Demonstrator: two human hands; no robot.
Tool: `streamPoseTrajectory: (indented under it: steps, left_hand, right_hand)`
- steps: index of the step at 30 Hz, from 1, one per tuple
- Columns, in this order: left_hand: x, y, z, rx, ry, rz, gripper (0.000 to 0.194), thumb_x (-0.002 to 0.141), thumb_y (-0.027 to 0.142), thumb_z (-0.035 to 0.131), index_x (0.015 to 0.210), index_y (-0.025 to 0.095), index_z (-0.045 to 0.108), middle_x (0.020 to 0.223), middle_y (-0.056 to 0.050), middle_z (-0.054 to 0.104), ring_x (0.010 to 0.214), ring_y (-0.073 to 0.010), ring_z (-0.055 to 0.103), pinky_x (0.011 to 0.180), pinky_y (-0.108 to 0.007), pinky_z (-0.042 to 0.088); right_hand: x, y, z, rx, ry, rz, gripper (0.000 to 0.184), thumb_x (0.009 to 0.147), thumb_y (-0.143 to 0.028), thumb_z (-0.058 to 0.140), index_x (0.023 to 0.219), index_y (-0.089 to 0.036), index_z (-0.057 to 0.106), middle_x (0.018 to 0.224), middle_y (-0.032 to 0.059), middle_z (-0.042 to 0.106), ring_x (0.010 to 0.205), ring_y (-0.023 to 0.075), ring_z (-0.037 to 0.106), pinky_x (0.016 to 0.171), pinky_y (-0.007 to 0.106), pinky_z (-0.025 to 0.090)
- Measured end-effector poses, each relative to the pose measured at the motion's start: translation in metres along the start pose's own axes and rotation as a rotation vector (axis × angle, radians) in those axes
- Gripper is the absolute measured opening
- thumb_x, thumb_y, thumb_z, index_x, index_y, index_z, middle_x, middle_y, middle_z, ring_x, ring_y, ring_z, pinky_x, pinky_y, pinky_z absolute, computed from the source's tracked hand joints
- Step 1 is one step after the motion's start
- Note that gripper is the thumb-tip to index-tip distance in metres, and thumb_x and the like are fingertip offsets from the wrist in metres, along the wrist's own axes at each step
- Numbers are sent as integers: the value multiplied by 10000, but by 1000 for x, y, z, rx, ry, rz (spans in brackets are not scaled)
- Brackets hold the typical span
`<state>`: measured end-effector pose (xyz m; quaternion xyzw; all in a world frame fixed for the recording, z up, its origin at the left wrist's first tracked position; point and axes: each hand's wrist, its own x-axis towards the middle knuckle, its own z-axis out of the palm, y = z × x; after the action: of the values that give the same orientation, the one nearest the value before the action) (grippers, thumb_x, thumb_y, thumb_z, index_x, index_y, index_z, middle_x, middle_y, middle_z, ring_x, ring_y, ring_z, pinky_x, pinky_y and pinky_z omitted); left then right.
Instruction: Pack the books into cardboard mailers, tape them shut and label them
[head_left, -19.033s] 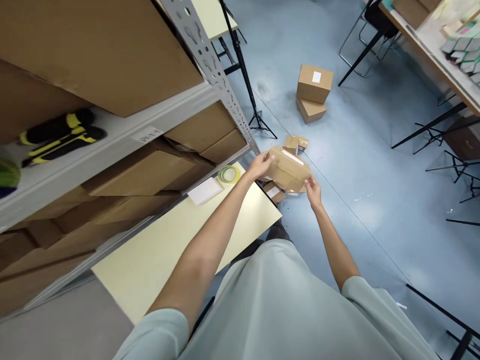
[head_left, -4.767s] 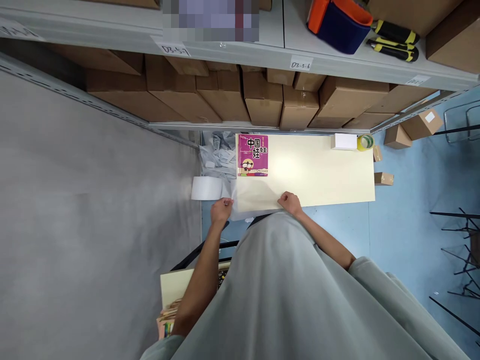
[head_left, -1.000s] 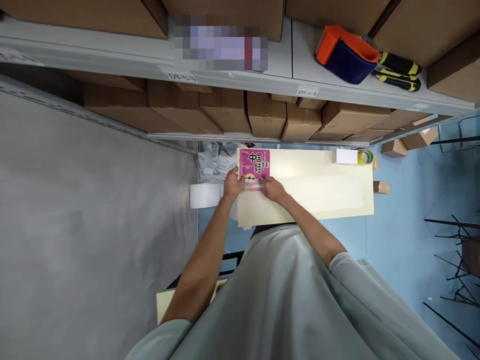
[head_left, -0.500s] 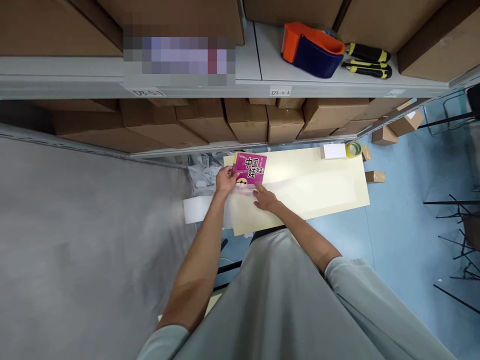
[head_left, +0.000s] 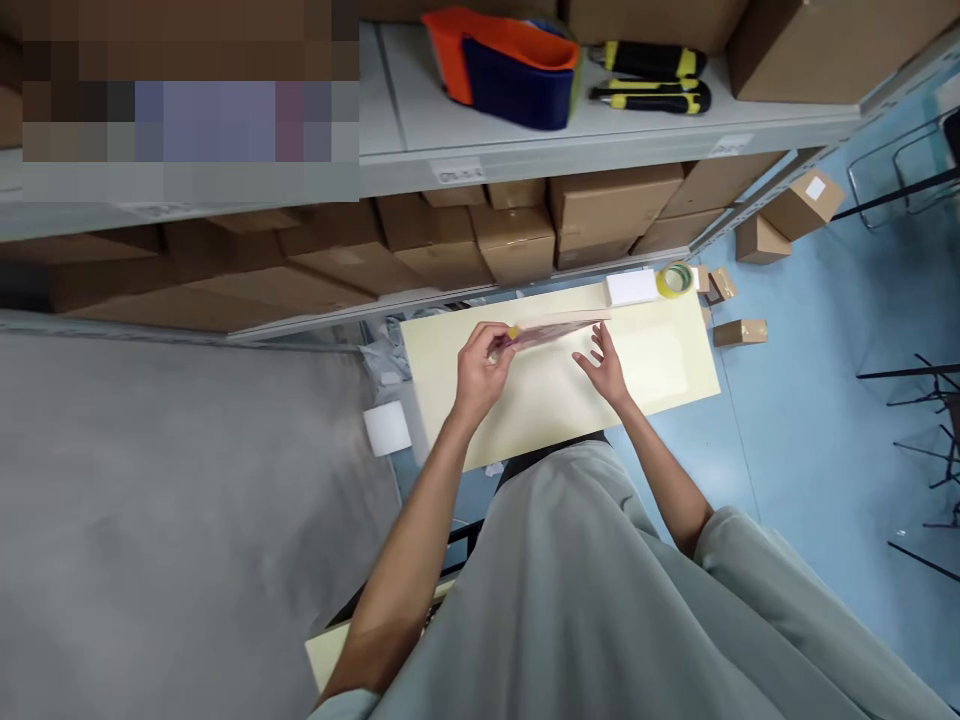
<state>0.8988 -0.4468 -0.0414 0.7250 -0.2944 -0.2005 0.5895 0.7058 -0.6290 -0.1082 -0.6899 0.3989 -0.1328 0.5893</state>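
My left hand [head_left: 484,365] is closed on one end of a thin pink book [head_left: 559,330], which I hold edge-on above the cream table [head_left: 525,410], so its cover is hidden. My right hand [head_left: 604,365] is open, fingers spread, just under the book's other end. A clear sheet lies faintly on the table under my hands.
A white block [head_left: 630,287] and a tape roll [head_left: 675,279] sit at the table's far right corner. Small cartons [head_left: 739,331] lie on the blue floor. Shelves behind hold brown boxes [head_left: 611,210], an orange tape dispenser [head_left: 517,65] and yellow-black knives [head_left: 649,80]. A white roll [head_left: 386,428] lies left.
The book has been lifted off the table's left end, tipped edge-on and carried to the middle. My right hand came off the table and opened beside it.
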Motion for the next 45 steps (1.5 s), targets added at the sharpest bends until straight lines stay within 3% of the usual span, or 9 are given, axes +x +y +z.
streamPoseTrajectory:
  steps: [4,6,10,13,20,25,36,41,45]
  left_hand:
    - [-12,-12,73,-347,-105,-358,528,848,610,876,1136,219,671,1281,-102,782,1041,-250,799,999,-455,666]
    - [-24,-20,112,-391,-105,-529,616,769,645,924,1134,217,672,1336,-119,772,1037,-266,803,942,-470,687]
    - [-46,-33,179,-355,-112,-768,660,726,659,930,1149,207,699,1291,-130,786,1042,-291,795,875,-473,697]
    - [-52,-44,218,-334,-174,-816,658,736,615,924,1209,202,726,1285,-126,792,1057,-302,789,892,-488,696]
    - [-39,-74,289,-155,-238,-775,455,832,460,838,1195,200,750,1180,-108,823,988,-282,780,908,-473,676]
    - [-35,-93,309,2,-253,-765,324,830,400,816,1090,220,745,1082,-85,823,983,-271,768,932,-436,636]
    - [-36,-96,311,116,-241,-708,261,850,336,759,1076,241,669,975,-45,782,921,-246,735,911,-394,583]
    - [-41,-86,318,208,-210,-676,296,886,306,737,1167,226,688,1122,-105,756,963,-274,716,930,-417,567]
    - [-52,-79,320,253,-187,-671,406,892,312,739,1274,180,698,1293,-185,678,954,-288,705,937,-464,579]
  right_hand:
    - [0,4,-74,80,-68,21,888,891,-725,787,1607,-239,590,1568,154,694,1443,333,666,1229,506,537]
    - [-4,13,-104,93,-107,84,759,899,-754,745,1426,-207,729,1394,144,795,1264,325,761,1119,470,615]
    - [-16,43,-151,-13,-100,210,622,930,-732,692,1220,-194,805,1184,118,857,1065,322,803,892,421,673]
    - [-22,67,-180,-103,-67,273,513,971,-657,655,1147,-203,817,1100,102,866,994,313,807,807,395,662]
    - [-8,105,-228,-165,44,292,397,977,-437,622,1202,-171,811,1166,120,865,1030,305,803,826,372,640]
    - [2,117,-236,-290,42,361,329,982,-347,633,1187,-189,837,1183,103,869,1049,297,802,891,367,642]
    - [6,121,-238,-413,69,402,298,979,-344,723,1210,-190,831,1228,148,832,1078,304,806,988,418,639]
    - [8,118,-234,-461,109,419,515,994,-392,774,1452,-173,687,1184,152,831,1086,299,803,990,401,624]
    - [16,115,-228,-541,110,476,558,974,-418,799,1445,-150,667,1255,190,787,1154,331,766,1007,433,611]
